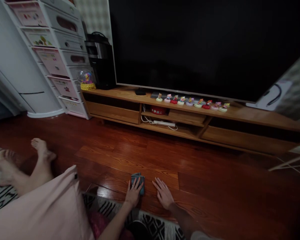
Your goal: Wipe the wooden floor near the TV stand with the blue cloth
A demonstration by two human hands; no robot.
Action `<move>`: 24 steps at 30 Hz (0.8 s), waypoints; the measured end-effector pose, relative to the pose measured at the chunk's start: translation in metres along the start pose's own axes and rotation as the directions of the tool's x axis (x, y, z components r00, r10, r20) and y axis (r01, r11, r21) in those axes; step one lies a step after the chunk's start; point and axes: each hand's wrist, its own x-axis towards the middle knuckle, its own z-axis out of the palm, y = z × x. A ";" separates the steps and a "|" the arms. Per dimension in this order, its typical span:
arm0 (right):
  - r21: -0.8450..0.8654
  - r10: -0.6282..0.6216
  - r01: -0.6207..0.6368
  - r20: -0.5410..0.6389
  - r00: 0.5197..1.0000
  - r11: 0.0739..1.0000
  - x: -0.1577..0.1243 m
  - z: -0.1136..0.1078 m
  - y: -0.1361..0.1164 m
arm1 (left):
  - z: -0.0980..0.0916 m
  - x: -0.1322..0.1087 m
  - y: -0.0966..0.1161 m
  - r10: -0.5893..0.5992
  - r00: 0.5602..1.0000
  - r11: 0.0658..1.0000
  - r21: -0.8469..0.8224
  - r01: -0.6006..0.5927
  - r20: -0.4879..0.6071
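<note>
My left hand (134, 192) lies flat on a small folded grey-blue cloth (138, 182) on the dark red wooden floor (190, 173), fingers stretched over it. Right beside it, my right hand (163, 193) rests palm down on the bare floor with fingers spread, holding nothing. Both forearms reach in from the bottom edge.
A low wooden TV stand (240, 115) with a row of small figurines (192, 101) runs under a large dark screen (202, 43). White drawers (65, 50) and a black appliance (101, 63) stand at the left. Bare legs (37, 163), a pink cushion (45, 210) and a patterned rug (155, 226) lie nearby.
</note>
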 end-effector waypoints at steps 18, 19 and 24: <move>0.011 0.008 -0.008 0.015 1.000 1.000 -0.001 -0.003 -0.001 | -0.005 -0.011 -0.024 -0.285 0.952 0.956 0.041 0.291 -0.113; 0.009 0.004 -0.004 0.012 1.000 1.000 -0.001 -0.002 -0.001 | -0.001 -0.006 -0.010 -0.182 0.979 0.982 0.035 0.186 -0.097; -0.001 0.002 -0.002 0.010 1.000 1.000 -0.001 -0.003 -0.001 | 0.002 0.007 0.010 -0.010 0.993 1.000 0.010 0.012 -0.117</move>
